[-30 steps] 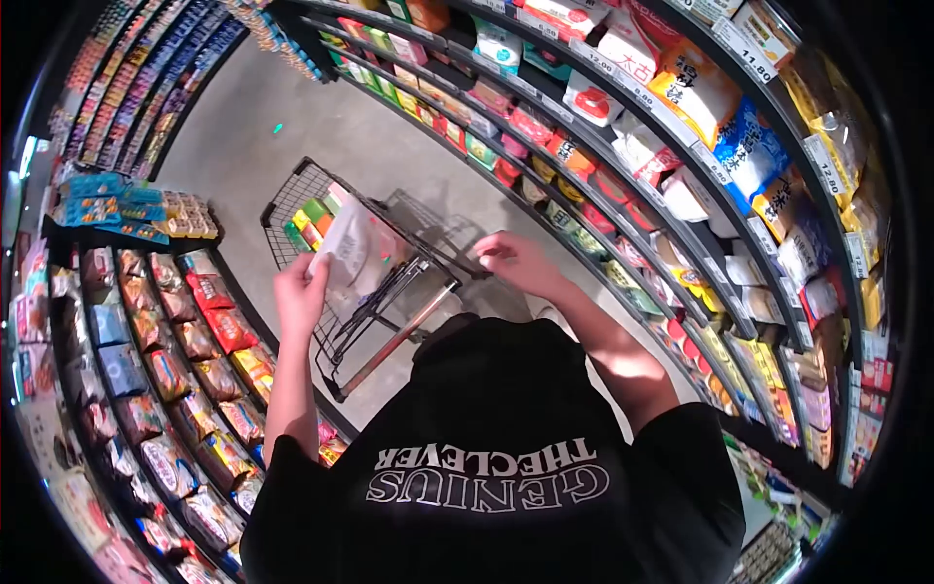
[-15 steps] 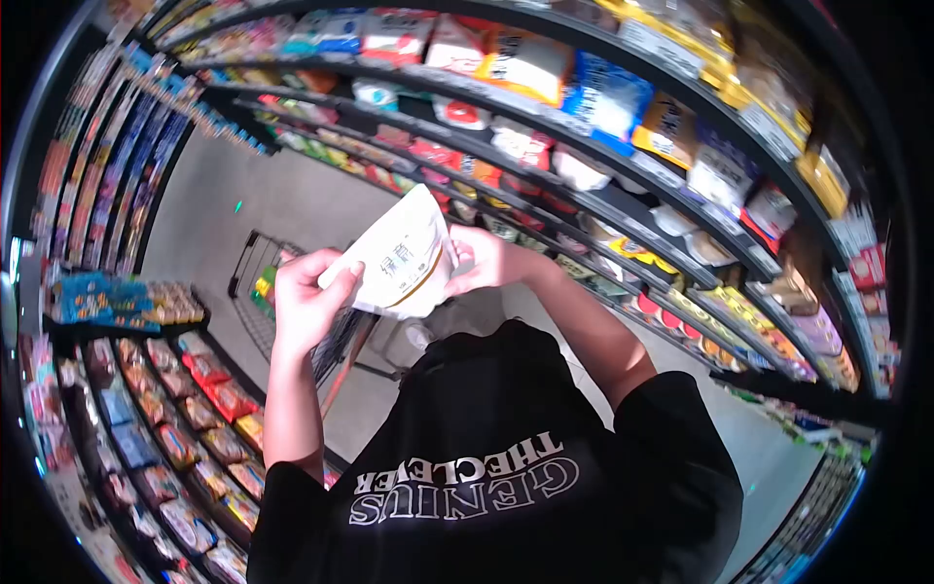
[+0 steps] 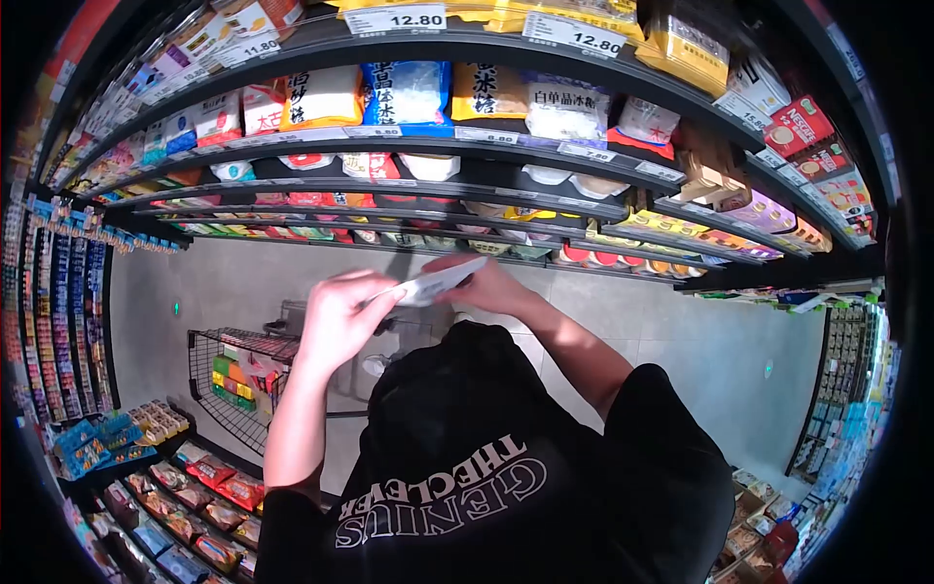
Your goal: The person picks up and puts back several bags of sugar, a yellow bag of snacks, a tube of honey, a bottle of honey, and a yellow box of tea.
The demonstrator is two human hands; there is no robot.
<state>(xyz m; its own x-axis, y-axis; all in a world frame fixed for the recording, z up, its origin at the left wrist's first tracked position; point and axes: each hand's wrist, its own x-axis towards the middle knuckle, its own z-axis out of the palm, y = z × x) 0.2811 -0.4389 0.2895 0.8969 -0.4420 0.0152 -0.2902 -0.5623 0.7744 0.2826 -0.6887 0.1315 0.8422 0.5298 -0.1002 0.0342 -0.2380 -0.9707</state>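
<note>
A white pouch [image 3: 435, 283] is held in front of my body, tilted so that mostly its narrow edge and a foreshortened face show. My left hand [image 3: 347, 316] pinches one end of it between thumb and fingers. At the other end, my right hand [image 3: 482, 285] grips the pouch, its fingers partly behind it. Print on the pouch is too foreshortened to read.
Ahead run shelves with bagged sugar [image 3: 406, 92] and price tags [image 3: 397, 19]. A wire shopping cart [image 3: 238, 380] holding colourful packs stands at left. Snack racks [image 3: 185, 506] line the lower left, and grey floor [image 3: 623, 321] lies between.
The pouch has turned from showing its printed front to nearly edge-on. My view has swung, so the shelves now lie level across the top and the cart shows more fully.
</note>
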